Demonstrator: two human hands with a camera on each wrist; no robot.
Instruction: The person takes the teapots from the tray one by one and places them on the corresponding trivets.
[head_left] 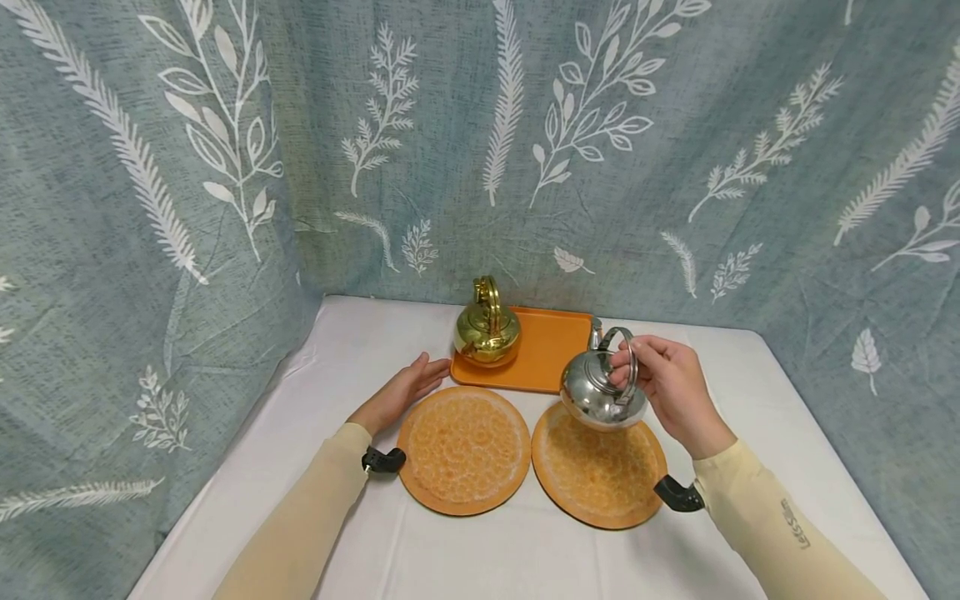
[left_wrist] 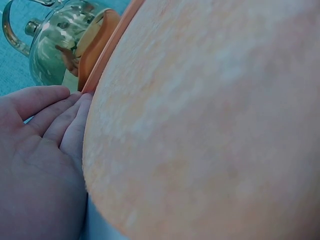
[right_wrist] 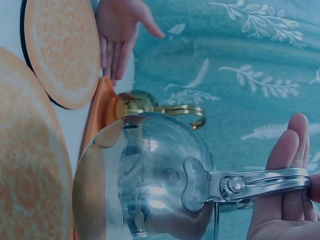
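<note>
My right hand (head_left: pixel 672 387) holds a shiny silver kettle (head_left: pixel 598 407) by its arched handle, fingers passed through and curled under it. In the head view the kettle overlaps the back of the right round orange placemat (head_left: pixel 600 483) and the near right corner of an orange tray (head_left: pixel 553 350). The right wrist view shows its rounded side and the riveted handle joint (right_wrist: pixel 235 185). My left hand (head_left: pixel 405 390) lies with fingers straight, fingertips right at the tray's near left corner. A gold-coloured kettle (head_left: pixel 483 340) stands on the tray's left part, its handle upright.
A second round orange placemat (head_left: pixel 465 454) lies beside the right one, close to my left hand. Both sit on a white tablecloth (head_left: pixel 480 558). A blue-green curtain (head_left: pixel 465 167) with white leaf prints hangs behind the table and along both sides.
</note>
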